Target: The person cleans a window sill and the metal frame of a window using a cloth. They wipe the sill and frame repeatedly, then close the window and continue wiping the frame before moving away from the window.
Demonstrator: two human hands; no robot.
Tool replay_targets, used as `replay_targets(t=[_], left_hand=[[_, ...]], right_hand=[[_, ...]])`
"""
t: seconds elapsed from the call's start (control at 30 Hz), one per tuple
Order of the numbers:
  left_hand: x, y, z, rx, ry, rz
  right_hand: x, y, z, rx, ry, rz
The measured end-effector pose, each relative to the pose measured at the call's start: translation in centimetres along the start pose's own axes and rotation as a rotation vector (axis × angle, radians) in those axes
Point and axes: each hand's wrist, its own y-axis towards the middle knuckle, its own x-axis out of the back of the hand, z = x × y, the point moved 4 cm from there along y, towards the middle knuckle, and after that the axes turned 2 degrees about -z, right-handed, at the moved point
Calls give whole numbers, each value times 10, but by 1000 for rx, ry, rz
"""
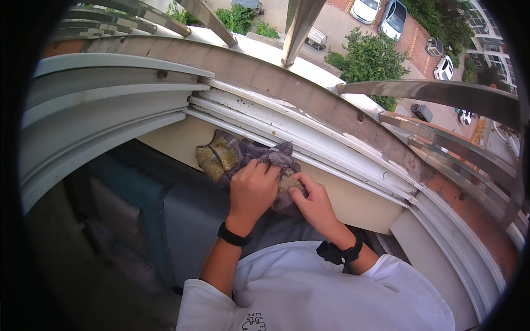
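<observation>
A crumpled purple-grey cloth [219,159] with yellowish patches is bunched over the cream window sill [345,188]. My left hand [254,188] grips its upper middle, the fingertips buried in the folds. Pinched between thumb and forefinger of my right hand [311,200] is the cloth's right part. Just beyond the cloth runs the white sliding-window track [306,134], its grooves spotted with dark dirt. Each wrist wears a black band.
Metal guard bars [304,29] stand outside, beyond a stained outer ledge [265,76]. A window frame [112,91] closes the left side. Below the sill lies a dark grey padded surface [198,223]. Far below outside are parked cars [393,20] and trees [368,58].
</observation>
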Motion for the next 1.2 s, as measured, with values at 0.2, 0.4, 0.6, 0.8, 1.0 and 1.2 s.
replay_targets(t=[0.2,0.4,0.6,0.8,1.0,1.2], left_hand=[[-9,-1,-1,32,-12,-65],[-9,1,2,32,-38,-88],[-1,1,0,52,-102,-105],[12,18,-5,20,53,-46],[27,55,9,-91,94,88],[61,85,79,138,217,190]], right_hand=[[-8,-5,-18,-84,70,4],[-9,-2,-10,-92,44,-30],[-10,-2,-9,-104,8,-14],[2,-7,-1,-85,14,-5],[0,-14,32,-104,-69,42],[-32,-18,56,-53,-156,15]])
